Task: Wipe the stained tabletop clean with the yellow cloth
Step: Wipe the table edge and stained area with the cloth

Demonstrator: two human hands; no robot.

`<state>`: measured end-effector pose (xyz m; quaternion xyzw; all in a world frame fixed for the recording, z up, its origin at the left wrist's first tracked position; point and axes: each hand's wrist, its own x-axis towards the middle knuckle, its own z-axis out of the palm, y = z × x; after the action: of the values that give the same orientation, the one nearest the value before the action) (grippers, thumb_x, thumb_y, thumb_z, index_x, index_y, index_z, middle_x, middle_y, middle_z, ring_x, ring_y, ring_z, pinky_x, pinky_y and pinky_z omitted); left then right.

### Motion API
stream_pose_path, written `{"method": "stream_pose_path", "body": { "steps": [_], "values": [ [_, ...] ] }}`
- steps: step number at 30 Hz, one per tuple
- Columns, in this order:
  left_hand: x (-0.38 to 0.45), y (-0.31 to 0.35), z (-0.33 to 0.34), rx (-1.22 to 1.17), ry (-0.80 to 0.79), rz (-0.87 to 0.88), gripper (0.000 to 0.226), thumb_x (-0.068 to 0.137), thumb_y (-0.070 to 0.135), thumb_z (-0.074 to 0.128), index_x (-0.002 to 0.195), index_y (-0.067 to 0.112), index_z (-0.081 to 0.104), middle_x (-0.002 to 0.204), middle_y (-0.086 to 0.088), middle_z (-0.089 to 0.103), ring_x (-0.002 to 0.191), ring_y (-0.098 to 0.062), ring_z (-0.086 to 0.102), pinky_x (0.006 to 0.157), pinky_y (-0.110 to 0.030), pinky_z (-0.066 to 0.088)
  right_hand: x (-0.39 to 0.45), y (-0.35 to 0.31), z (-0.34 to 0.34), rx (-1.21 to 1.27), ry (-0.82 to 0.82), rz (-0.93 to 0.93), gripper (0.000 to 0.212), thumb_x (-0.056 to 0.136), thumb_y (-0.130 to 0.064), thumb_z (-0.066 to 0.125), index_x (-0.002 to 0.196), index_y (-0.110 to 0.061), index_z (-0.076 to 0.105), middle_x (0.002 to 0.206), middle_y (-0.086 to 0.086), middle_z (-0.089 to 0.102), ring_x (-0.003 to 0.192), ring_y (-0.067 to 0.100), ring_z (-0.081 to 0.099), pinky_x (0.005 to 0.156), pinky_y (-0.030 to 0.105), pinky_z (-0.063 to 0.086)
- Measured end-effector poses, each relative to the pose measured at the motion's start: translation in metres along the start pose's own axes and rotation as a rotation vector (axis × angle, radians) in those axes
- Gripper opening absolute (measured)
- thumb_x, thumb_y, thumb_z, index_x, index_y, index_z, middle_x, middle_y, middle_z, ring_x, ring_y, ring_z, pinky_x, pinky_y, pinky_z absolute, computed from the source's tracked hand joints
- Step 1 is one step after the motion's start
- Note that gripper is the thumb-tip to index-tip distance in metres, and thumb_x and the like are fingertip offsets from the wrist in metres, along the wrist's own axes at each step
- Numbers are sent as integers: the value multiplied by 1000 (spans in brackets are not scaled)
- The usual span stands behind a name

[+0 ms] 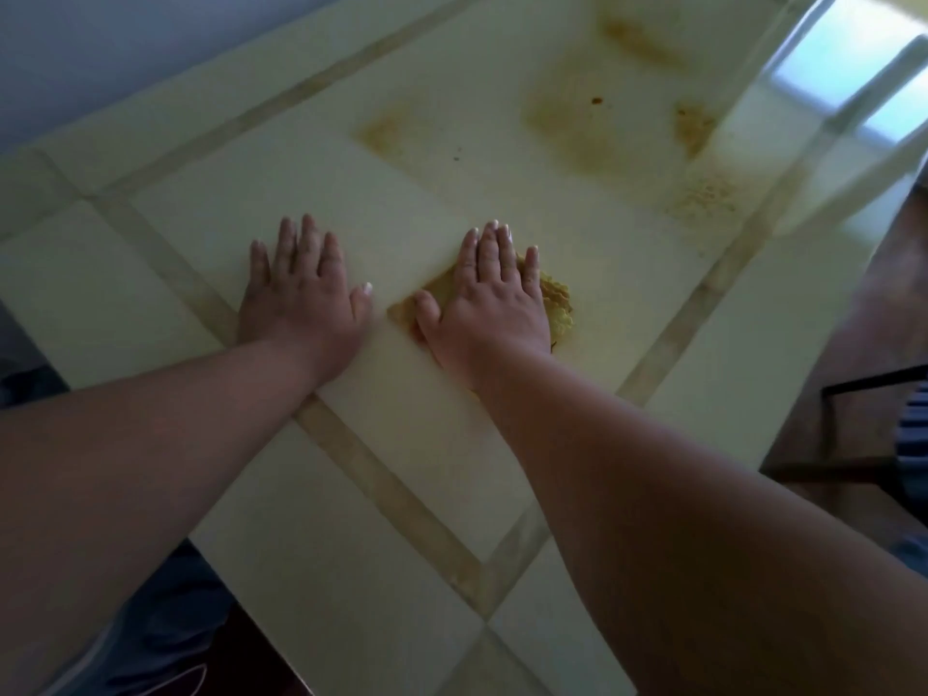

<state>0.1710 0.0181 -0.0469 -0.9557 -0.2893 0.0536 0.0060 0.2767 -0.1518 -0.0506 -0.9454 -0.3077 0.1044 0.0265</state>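
The pale tabletop (412,424) with tan inlaid bands fills the view. My right hand (494,298) lies flat, fingers straight, pressing the yellow cloth (557,301), which shows crumpled at the hand's right side and under the thumb. My left hand (301,288) rests flat on the bare tabletop to the left of the cloth, fingers straight and spread. Brownish stains lie beyond the hands: a small one (384,133), a broad one (577,123), a streak (638,40) and crumbly patches (695,125) near the far right.
A bright window reflection (853,77) glares on the table's far right corner. The table's right edge drops to a brown floor (874,303), where a dark chair frame (874,379) stands. The near-left edge ends above my dark trousers (165,620).
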Motion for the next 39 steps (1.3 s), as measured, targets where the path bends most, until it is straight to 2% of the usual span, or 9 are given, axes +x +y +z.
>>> {"method": "stream_pose_path", "body": {
  "steps": [6, 12, 17, 25, 32, 39],
  "values": [
    [-1, 32, -9, -53, -8, -45, 80, 102, 54, 25, 165, 5, 15, 176, -17, 3, 163, -33, -2, 129, -58, 0, -37, 38, 3, 2, -12, 31, 97, 106, -70, 15, 173, -7, -15, 184, 14, -19, 168, 25, -26, 134, 55, -14],
    [-9, 48, 0, -96, -17, -109, 79, 103, 52, 29, 164, 3, 18, 175, -18, 6, 162, -35, 3, 129, -60, 4, -72, 75, 7, -8, -9, 63, 97, 106, -72, 11, 173, -8, -16, 183, 13, -21, 167, 25, -27, 134, 54, -13],
    [-20, 37, 14, -125, 53, -53, 86, 96, 58, 21, 165, 6, 21, 175, -17, 11, 162, -34, 8, 130, -55, 3, -109, 110, 8, -13, -26, 94, 97, 105, -74, 10, 173, -9, -17, 183, 11, -23, 166, 23, -30, 135, 52, -14],
    [-21, 35, 16, -111, 61, -41, 89, 94, 59, 20, 164, 4, 21, 175, -19, 12, 162, -36, 9, 130, -56, 4, -159, 152, 8, -6, -51, 140, 98, 104, -74, 9, 173, -10, -18, 182, 11, -25, 166, 23, -32, 135, 51, -15],
    [-21, 35, 16, -107, 63, -39, 88, 95, 57, 22, 164, 3, 21, 174, -21, 13, 161, -38, 10, 129, -58, 5, -189, 162, 14, -24, -63, 210, 99, 102, -74, 5, 173, -9, -17, 182, 13, -24, 166, 24, -32, 134, 51, -17],
    [-21, 37, 14, -143, 91, -48, 87, 92, 53, 27, 160, -1, 29, 171, -25, 21, 159, -41, 16, 128, -61, 8, -194, 134, 16, -7, -99, 214, 99, 100, -72, 1, 170, -6, -20, 180, 17, -29, 163, 28, -36, 133, 55, -19]
  ]
}}
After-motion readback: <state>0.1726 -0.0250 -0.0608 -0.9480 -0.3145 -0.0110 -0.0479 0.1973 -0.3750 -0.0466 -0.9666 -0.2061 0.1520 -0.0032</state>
